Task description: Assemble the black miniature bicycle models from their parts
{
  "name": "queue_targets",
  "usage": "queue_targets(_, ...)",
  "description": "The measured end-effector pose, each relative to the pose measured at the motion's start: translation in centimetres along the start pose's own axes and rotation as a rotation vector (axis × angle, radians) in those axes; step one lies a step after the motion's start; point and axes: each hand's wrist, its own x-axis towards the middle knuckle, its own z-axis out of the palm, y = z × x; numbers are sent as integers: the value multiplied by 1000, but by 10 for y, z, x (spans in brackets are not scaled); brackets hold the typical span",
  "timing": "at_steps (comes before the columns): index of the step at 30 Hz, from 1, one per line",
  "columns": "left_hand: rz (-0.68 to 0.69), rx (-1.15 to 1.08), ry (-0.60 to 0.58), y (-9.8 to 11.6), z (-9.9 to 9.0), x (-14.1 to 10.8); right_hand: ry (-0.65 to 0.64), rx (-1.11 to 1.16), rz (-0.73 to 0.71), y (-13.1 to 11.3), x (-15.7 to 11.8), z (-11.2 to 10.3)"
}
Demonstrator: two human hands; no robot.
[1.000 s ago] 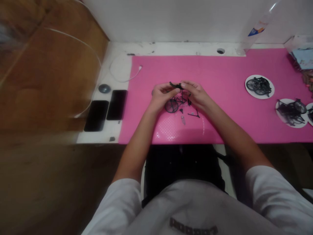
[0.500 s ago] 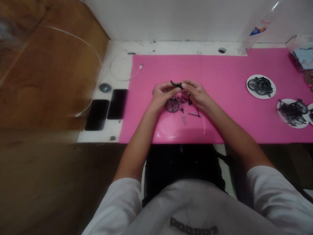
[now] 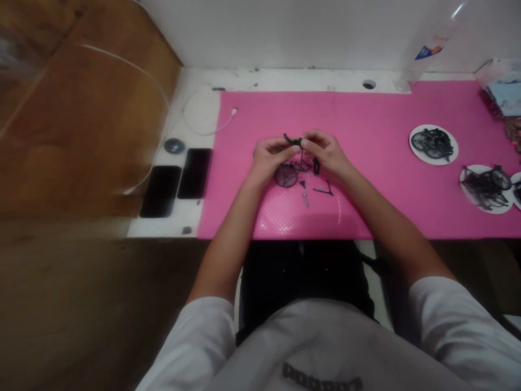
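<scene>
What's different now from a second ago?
The right hand shifted slightly upward in the picture, uncovering more of a small black part. Nothing was visibly let go. Both it and the left hand still hold the dark curved piece. The wheel stayed put.

Black covers the held part (image 3: 290, 140), the wheel (image 3: 286, 176), both phones (image 3: 195, 174) and the trousers (image 3: 301, 277). Mat (image 3: 366, 125): pink, a paler diamond lattice (image 3: 280, 221) shining near its front edge. Table (image 3: 201, 98): white, dark-specked; wall (image 3: 305, 32): greyish white; board (image 3: 106, 119): brown. Cable (image 3: 204, 134) and plates (image 3: 455, 150): white, the parts (image 3: 436, 144) on the plates black. Label (image 3: 429, 52): blue and orange. Shirt (image 3: 317, 336): pale grey with dark lettering (image 3: 321, 379); disc (image 3: 175, 145): dark grey; sliver (image 3: 305, 200): translucent grey
</scene>
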Motion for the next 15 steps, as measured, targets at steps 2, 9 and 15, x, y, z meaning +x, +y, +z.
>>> queue_targets(2,-5,-2,-2,2,1,0,-5,-39,-19,0,1,-2)
queue_targets(9,-11,-5,16,8,3,0,-8,-91,-66,6,4,-2)
queue_targets(15,-15,-10,20,7,2,0,-37,-83,-56,5,3,-2)
